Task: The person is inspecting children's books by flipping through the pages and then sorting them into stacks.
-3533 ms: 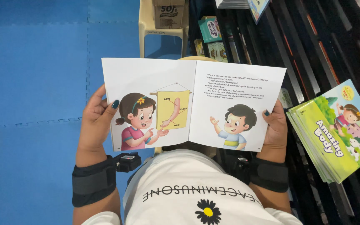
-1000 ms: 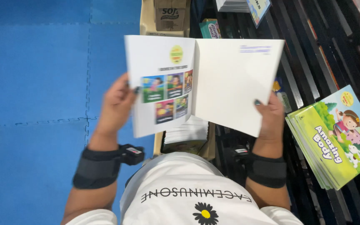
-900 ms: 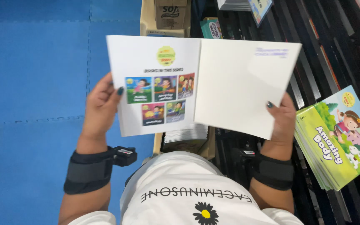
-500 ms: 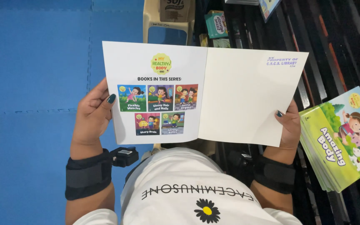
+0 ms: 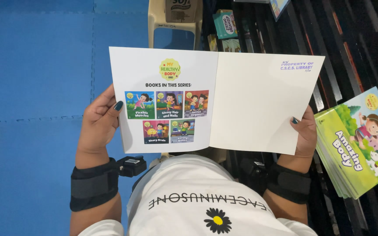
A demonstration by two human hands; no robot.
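Two hands held one open picture book (image 5: 215,100), spread flat and facing the camera, above the lap of a person in a white shirt (image 5: 206,201). Left hand (image 5: 99,124) gripped the book's left edge, thumb lying over the page margin, fingers closed behind the cover. Right hand (image 5: 303,131) gripped the book's lower right edge the same way, thumb tip on the blank page, fingers hidden behind. Both wrists wore black straps (image 5: 93,183); a small black device sat on the left strap, just below the book's lower left corner.

Left page showed a round badge and five small cover pictures in two rows. Right page was blank white but for a small purple stamp near its top right corner.

Left of the book: blue foam floor mat (image 5: 36,87), open all the way to the frame edge. Above the book's top edge: a beige plastic stool (image 5: 176,26), legs visible, with what looked like a cardboard box on top, though it was cut off by the frame. Right of the book: dark slatted shelving (image 5: 351,48), and on it a stack of green picture books (image 5: 359,144), near the right hand but not touching it.
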